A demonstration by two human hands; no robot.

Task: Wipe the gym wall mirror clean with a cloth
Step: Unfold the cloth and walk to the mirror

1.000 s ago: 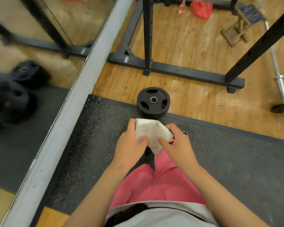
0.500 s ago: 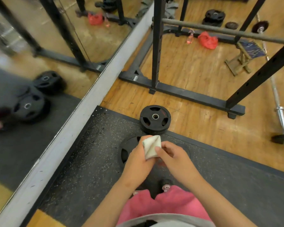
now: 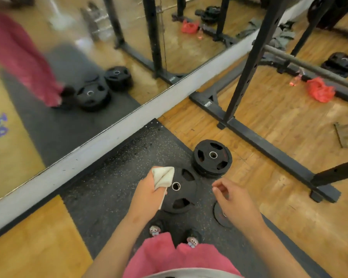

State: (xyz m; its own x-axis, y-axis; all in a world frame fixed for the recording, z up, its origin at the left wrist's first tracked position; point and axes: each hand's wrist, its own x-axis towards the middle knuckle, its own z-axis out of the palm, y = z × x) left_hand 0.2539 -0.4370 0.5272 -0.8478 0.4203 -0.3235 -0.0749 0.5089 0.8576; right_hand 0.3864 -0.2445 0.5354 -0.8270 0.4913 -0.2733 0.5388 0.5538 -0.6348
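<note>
A folded white cloth (image 3: 162, 177) sticks up out of my left hand (image 3: 149, 194), which grips it low in the middle of the head view. My right hand (image 3: 232, 199) hovers to the right of it, apart from the cloth, fingers loosely curled and holding nothing. The wall mirror (image 3: 84, 63) fills the upper left, reflecting the racks, the plates and my pink trousers. A grey ledge (image 3: 117, 135) runs along its lower edge. Both hands are well short of the glass.
Black weight plates (image 3: 212, 157) lie on the speckled rubber mat (image 3: 109, 183) just ahead of my feet. A black squat rack (image 3: 249, 69) stands on the wooden floor at right. A red bag (image 3: 320, 90) and more plates (image 3: 341, 64) lie beyond it.
My right hand has let go of the cloth and moved off to the right. The cloth stays in my left hand. The view has swung left, bringing more of the mirror in.
</note>
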